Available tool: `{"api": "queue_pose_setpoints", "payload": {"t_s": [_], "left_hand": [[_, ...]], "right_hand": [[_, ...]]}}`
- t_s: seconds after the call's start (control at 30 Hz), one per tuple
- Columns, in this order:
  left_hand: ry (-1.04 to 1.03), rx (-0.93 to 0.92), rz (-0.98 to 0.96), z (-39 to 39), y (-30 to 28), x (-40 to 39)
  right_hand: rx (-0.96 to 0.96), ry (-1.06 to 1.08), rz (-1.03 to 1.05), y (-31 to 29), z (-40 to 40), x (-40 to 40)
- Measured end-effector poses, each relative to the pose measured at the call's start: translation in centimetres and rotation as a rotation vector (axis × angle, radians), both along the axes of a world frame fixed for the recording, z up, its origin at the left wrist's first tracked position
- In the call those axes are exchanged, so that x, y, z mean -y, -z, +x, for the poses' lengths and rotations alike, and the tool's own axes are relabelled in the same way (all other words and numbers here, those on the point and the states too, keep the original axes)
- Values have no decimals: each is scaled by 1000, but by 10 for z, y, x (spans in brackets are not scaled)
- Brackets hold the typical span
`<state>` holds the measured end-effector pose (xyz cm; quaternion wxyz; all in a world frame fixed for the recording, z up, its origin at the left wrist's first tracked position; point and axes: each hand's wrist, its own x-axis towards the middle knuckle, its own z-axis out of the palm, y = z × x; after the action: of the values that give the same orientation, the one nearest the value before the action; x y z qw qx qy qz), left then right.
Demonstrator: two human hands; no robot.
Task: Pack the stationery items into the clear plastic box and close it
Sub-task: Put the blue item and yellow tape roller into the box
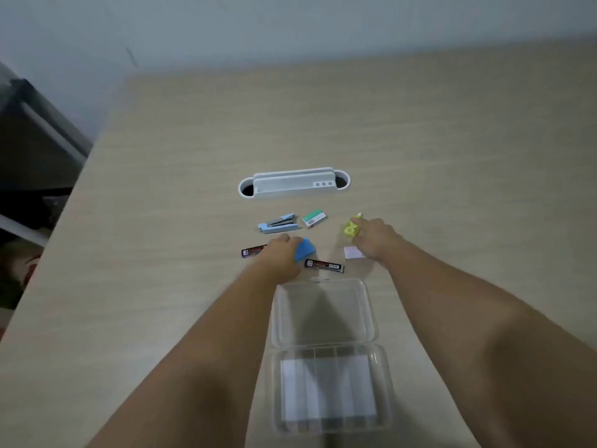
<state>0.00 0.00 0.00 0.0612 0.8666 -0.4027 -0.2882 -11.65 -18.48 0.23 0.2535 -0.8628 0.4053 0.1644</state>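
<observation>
The clear plastic box (326, 379) lies open near me, lid (323, 313) folded away, a white pad inside its base. My left hand (280, 257) grips a blue wedge-shaped item (305, 250). My right hand (374, 239) rests on a yellow-green correction tape (350, 228), fingers over it, above a small pink pad (352, 252). Two black lead cases lie nearby, one left (252, 251), one under the wedge (324, 265). A blue stapler (278, 223) and a green-white staples box (314, 218) sit farther back.
A white cable-slot insert (293, 184) is set into the wooden desk (161, 221) behind the items. The desk's left edge drops to dark furniture (35, 150). A grey wall runs along the far side.
</observation>
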Motion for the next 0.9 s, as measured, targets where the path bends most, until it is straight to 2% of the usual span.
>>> {"api": "queue_pose_setpoints", "payload": {"t_s": [0.17,0.33,0.43,0.53,0.63,0.7,0.8,0.9], "left_hand": [[38,56,-3,8,8,14],[76,30,-8,11,15,20],[19,15,-27,11,16,19],[-93,0,-106,7,10,15],[-215,-53,-183,2,-2,6],[-271,-91,-220,0,-11,-6],[-359,-187,-262,-10,-24,-32],[-427,-292,-295,-27,-34,-66]], "right_hand": [[-31,-31,-32,7,12,2],[69,34,-43,11,23,7],[115,116,-100,13,26,8],[204,244,-64,18,27,9],[393,402,14,14,29,5],[512,491,161,6,29,-1],[628,457,359,-1,22,-15],[623,362,496,-8,4,-38]]}}
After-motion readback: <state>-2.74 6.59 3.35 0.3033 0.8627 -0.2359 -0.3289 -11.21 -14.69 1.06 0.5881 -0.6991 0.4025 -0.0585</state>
